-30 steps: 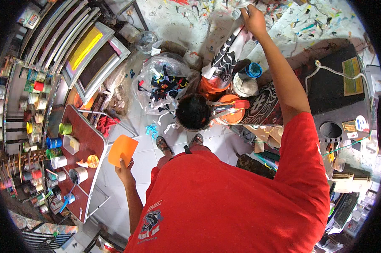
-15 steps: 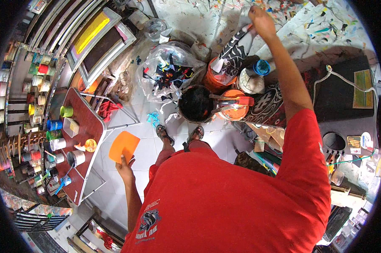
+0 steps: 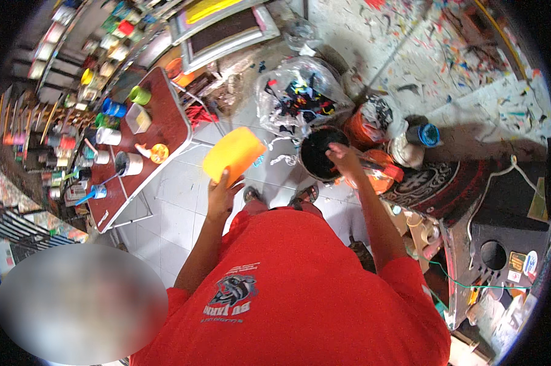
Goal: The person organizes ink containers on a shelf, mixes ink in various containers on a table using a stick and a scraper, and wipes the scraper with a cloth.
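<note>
My left hand is closed on the lower edge of a flat orange plastic sheet, roughly rectangular with rounded corners, tilted above the tiled floor. Over the rim of a round black bucket I have my right hand, fingers somewhat apart and slightly blurred, with nothing visible in them. Just beyond it stands an orange bin with black-and-white patterned material bunched inside. An orange lid with a red handle-like part lies partly behind my right hand.
A clear bag of coloured scraps sits beyond the black bucket. At left is a dark red folding table with several paint pots. A blue-topped container stands at right, near a black box. Framed screens lean at the back.
My right hand has dropped from high at the back right, where it held up the patterned material, to the black bucket. That material now sits lower in the orange bin. The view has turned.
</note>
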Tool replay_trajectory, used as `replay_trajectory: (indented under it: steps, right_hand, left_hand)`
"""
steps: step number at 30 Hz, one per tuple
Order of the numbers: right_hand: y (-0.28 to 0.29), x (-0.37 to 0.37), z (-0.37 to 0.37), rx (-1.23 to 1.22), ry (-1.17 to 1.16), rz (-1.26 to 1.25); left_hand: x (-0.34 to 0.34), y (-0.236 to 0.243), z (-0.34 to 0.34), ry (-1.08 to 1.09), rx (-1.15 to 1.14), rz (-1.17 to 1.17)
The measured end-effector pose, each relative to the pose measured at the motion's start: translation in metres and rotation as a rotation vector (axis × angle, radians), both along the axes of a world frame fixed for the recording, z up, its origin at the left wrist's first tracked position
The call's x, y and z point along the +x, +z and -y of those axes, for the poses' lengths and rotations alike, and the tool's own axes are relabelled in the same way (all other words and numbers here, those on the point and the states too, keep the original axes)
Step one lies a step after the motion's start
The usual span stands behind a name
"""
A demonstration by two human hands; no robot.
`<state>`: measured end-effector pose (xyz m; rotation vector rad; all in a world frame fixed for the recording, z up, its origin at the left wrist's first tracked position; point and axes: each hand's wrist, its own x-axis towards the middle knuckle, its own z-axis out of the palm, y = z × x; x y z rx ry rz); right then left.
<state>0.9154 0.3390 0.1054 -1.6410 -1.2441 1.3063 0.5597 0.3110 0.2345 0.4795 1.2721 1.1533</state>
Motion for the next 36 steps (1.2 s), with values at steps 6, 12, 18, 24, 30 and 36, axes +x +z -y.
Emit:
replay_trajectory:
  steps: [6, 12, 18, 24, 30, 36]
  right_hand:
    - [0.118, -0.146, 0.008, 0.031, 0.142, -0.432]
    - [0.108, -0.237, 0.03, -0.002, 0.129, -0.387]
    - [0.085, -0.367, 0.072, -0.079, 0.307, -0.439]
    - [0.036, -0.435, 0.063, -0.348, 0.214, -0.451]
    - [0.009, -0.441, 0.028, -0.454, -0.019, -0.638]
    - [-0.001, -0.442, -0.022, 0.144, 0.176, -0.383]
  left_hand:
    - [-0.015, 0.006, -0.002, -0.167, 0.07, -0.007]
    - [-0.098, -0.006, 0.034, -0.242, 0.061, -0.019]
    - [-0.25, -0.044, 0.11, -0.01, 0.114, -0.155]
    - [-0.408, -0.071, 0.227, 0.618, -0.008, -0.273]
    - [-0.477, -0.1, 0.324, 0.931, -0.195, -0.326]
    - [-0.456, -0.121, 0.3, 0.914, -0.221, -0.14]
